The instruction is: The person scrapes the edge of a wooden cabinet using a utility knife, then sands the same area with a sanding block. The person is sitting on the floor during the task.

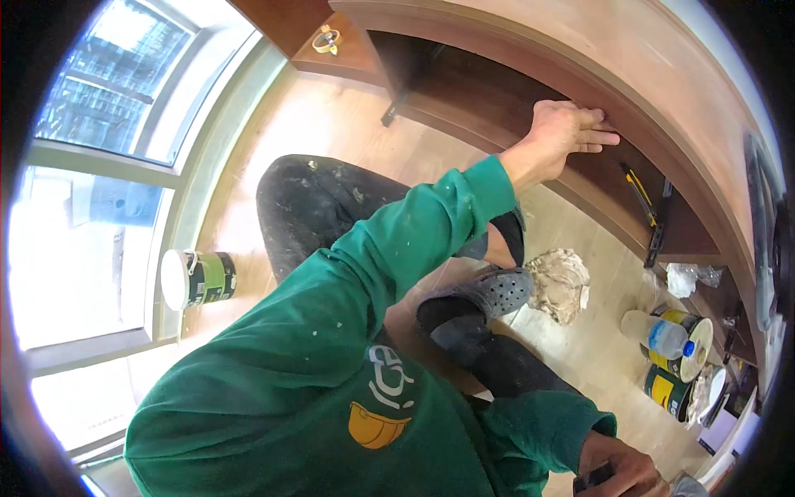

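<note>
My left hand (568,130) reaches across to the brown wooden edge trim (658,149) of a cabinet. Its fingers are extended against or just beside that trim; nothing shows in them. Below the fingertips, a yellow-and-black utility knife (640,194) lies on the brown cabinet panel (472,99). Close to the knife is a black metal slide or bracket (654,245). At the bottom right, my right hand (627,469) is curled around a dark object (593,478), partly cut off by the picture's lower edge. What that object is cannot be made out.
Beside my grey clog (481,295) lies a crumpled, smeared plastic bag (559,286). A water bottle (658,335) and tubs (667,391) stand to the right. Another tub (202,279) is near the window. A tape roll (327,41) rests on wood at the top.
</note>
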A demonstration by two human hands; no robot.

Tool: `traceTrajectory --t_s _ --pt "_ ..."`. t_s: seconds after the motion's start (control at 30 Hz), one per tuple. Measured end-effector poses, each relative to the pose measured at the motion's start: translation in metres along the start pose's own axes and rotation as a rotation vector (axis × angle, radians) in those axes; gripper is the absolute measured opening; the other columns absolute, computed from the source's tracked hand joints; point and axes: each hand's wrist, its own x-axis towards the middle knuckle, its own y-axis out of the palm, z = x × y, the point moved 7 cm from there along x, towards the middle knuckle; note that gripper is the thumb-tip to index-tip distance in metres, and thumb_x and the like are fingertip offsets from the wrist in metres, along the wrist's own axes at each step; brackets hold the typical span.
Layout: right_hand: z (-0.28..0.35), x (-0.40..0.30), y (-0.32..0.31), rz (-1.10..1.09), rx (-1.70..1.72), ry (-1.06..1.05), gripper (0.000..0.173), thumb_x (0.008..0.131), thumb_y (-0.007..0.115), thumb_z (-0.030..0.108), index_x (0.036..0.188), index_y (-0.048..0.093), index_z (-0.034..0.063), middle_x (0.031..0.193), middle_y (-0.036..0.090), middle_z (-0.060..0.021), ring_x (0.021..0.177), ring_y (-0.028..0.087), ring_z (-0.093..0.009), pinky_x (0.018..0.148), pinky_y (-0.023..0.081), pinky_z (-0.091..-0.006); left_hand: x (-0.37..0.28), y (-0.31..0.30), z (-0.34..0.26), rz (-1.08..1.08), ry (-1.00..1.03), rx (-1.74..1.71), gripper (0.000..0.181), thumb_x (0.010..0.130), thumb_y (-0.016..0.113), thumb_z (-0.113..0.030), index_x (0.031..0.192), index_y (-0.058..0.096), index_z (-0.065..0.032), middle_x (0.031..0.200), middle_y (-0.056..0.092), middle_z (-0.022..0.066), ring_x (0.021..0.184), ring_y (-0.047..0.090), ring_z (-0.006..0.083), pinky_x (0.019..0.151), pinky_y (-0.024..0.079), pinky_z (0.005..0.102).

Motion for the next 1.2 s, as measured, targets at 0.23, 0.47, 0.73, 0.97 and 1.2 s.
traceTrajectory --t_s 0.23,0.47,0.73,0.97,1.2 --pt "0.007 -0.001 0.004 0.046 -0.011 0.018 0.021 0.083 0.05 0.001 0.073 0.046 0.0188 0.048 0.047 0.0002 0.037 0.042 -0.01 0.034 0.031 -0.023 -0.001 -0.049 -0.031 -0.132 0.026 0.109 0.021 0.092 0.055 -0.009 0.105 0.056 0.0075 0.105 0.066 0.0234 0.093 0.068 0.0302 0.079 0.053 0.0373" --pt "0.011 -0.033 -0.073 -0.612 -0.12 0.069 0.012 0.086 0.053 0.023 0.087 0.056 0.0115 0.059 0.04 0.0015 0.049 0.035 -0.011 0.044 0.026 -0.0244 -0.007 -0.053 -0.028 -0.249 0.054 -0.03 0.017 0.093 0.054 -0.007 0.109 0.053 0.0004 0.112 0.063 0.021 0.094 0.066 0.0264 0.079 0.052 0.038" --pt "-0.091 -0.145 -0.208 -0.995 -0.554 0.59 0.028 0.091 0.056 0.025 0.093 0.06 -0.0021 0.067 0.053 -0.0079 0.056 0.051 -0.015 0.047 0.039 -0.0266 0.004 -0.052 -0.035 -0.1 0.075 0.545 0.021 0.088 0.066 -0.015 0.093 0.063 0.0052 0.09 0.069 0.0179 0.075 0.069 0.0245 0.065 0.055 0.0345" --pt "-0.095 -0.174 -0.226 -1.112 -0.681 0.624 0.028 0.09 0.058 0.025 0.092 0.06 -0.0023 0.067 0.055 -0.008 0.058 0.054 -0.016 0.048 0.043 -0.0274 0.004 -0.247 -0.126 0.224 -0.424 2.105 0.05 0.08 0.066 -0.047 0.075 0.071 0.0025 0.071 0.068 0.0172 0.061 0.067 0.0244 0.061 0.054 0.0426" --pt "-0.147 -0.211 -0.21 -1.109 -0.745 0.916 0.029 0.09 0.062 0.027 0.093 0.062 -0.0019 0.066 0.058 -0.0077 0.054 0.055 -0.015 0.048 0.044 -0.0266 -0.007 -0.32 -0.19 -0.24 0.112 1.575 0.022 0.084 0.07 -0.02 0.082 0.071 0.0023 0.072 0.069 0.0111 0.062 0.066 0.016 0.058 0.052 0.03"
